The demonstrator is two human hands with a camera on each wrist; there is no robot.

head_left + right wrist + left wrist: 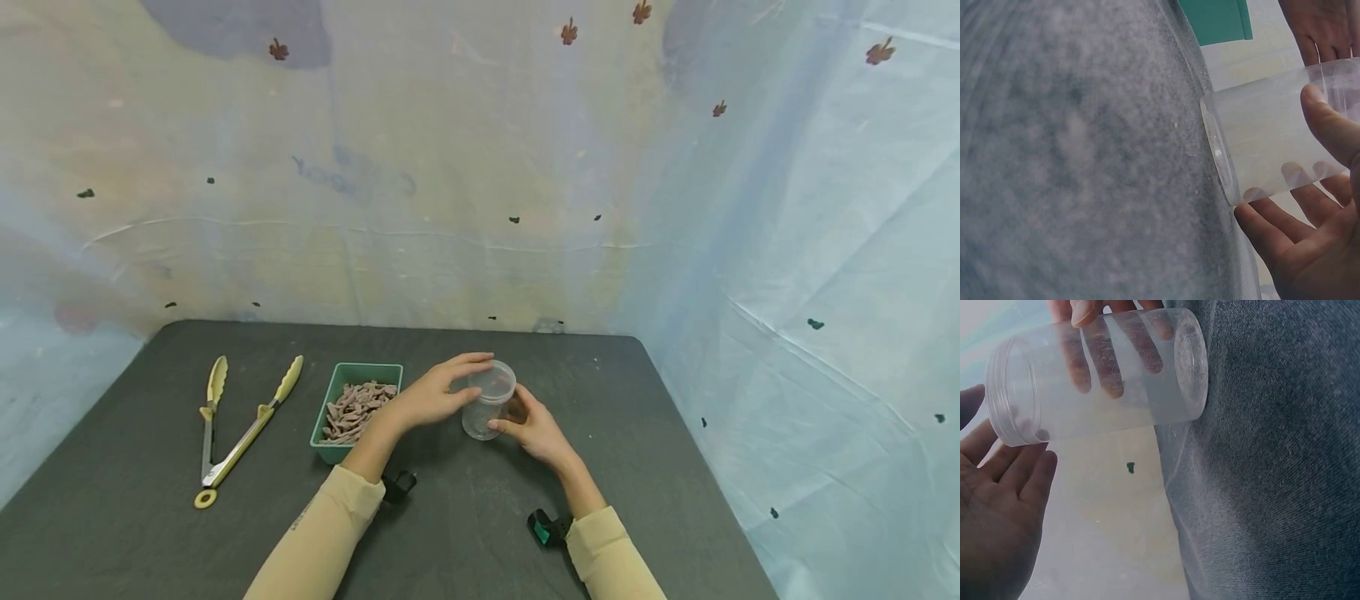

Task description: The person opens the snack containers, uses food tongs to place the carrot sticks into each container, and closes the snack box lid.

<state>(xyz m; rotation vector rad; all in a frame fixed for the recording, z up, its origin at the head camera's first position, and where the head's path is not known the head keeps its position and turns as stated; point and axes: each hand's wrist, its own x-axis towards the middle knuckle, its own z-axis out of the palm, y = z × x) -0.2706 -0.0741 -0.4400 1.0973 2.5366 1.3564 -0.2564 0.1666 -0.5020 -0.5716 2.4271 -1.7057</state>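
On the dark surface (465, 542), from left to right, yellow-and-metal tongs (243, 444) lie with their arms spread and their ring end toward you, followed by a green tray (369, 366) holding brownish pieces (360, 408), partly behind your left forearm. Your left hand (433, 397) grips the top of the upright clear jar (480, 421), thumb and fingers on opposite sides of its rim. The jar's base rests on the surface, and your right hand (540, 433) curls round its body from the right.
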